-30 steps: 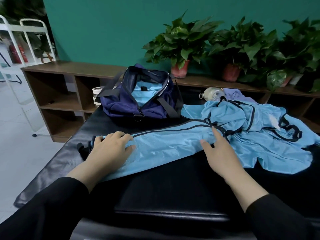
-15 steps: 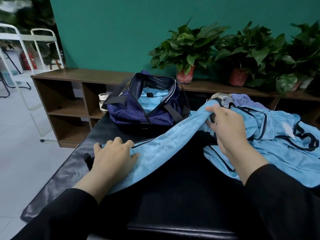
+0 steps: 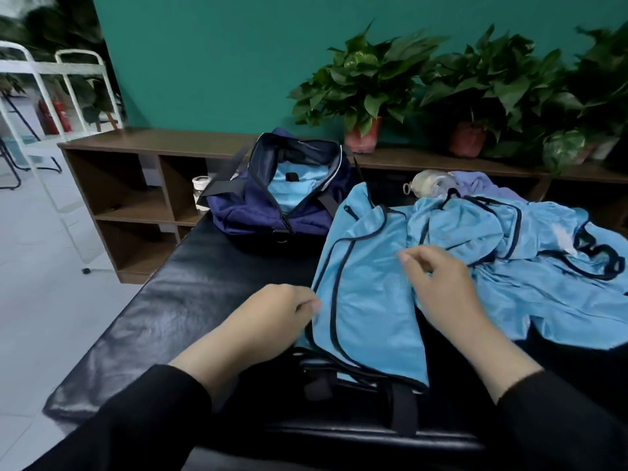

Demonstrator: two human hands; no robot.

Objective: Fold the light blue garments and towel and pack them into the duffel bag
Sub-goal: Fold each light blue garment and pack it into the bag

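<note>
The light blue trousers [image 3: 367, 294] with dark piping lie folded over on themselves on the black padded table [image 3: 163, 311]. My left hand [image 3: 272, 321] pinches their left edge with curled fingers. My right hand [image 3: 441, 290] rests over their right side, fingers loosely bent and holding nothing. The navy duffel bag [image 3: 244, 212] stands unzipped behind them, with a light blue item [image 3: 292, 193] inside. A second light blue garment [image 3: 550, 266] lies crumpled to the right.
A clear bottle [image 3: 431, 181] and a purple cloth [image 3: 482, 185] lie behind the crumpled garment. A brown shelf unit [image 3: 136, 185] runs along the green wall, with potted plants [image 3: 363, 83] on top. White metal frames [image 3: 40, 107] stand at the left on the tiled floor.
My right hand brought the raised trouser half over to the left and laid it on the other half, then let go. My left hand moved right to the folded edge.
</note>
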